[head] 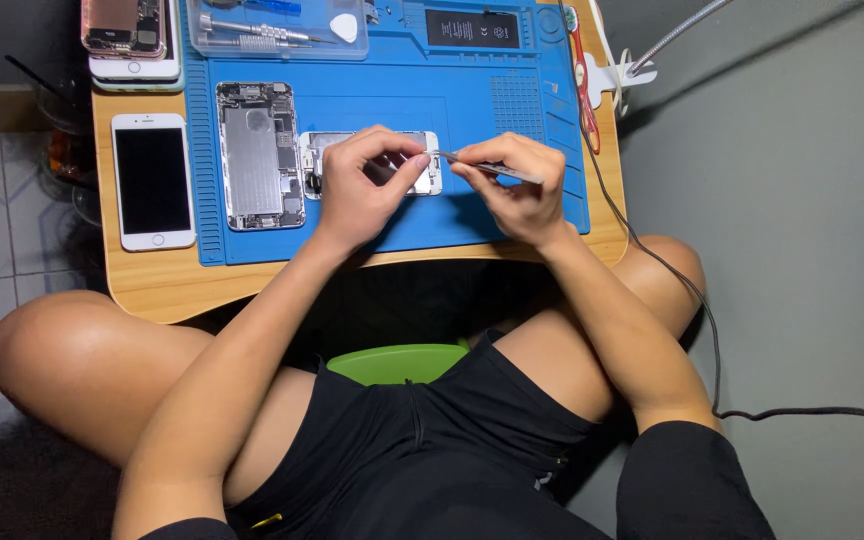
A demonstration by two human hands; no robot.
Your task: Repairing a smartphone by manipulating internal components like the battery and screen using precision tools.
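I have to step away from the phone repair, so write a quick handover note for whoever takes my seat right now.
Left hand: pressing down on the opened phone part on the blue mat.
Right hand: gripping the tweezers, tips pointed at that part near the left fingertips.
Nearby: the open phone body lies just left of the part, and a whole white phone rests on the wooden table.
Done: phone is opened and split in two.
Left: tweezer work on the part is in progress; nothing is reassembled.

Two hands: left hand (357,190), right hand (512,185). One tweezers (487,168). One blue mat (512,100). One white phone (153,181) at left, one opened phone body (258,155).
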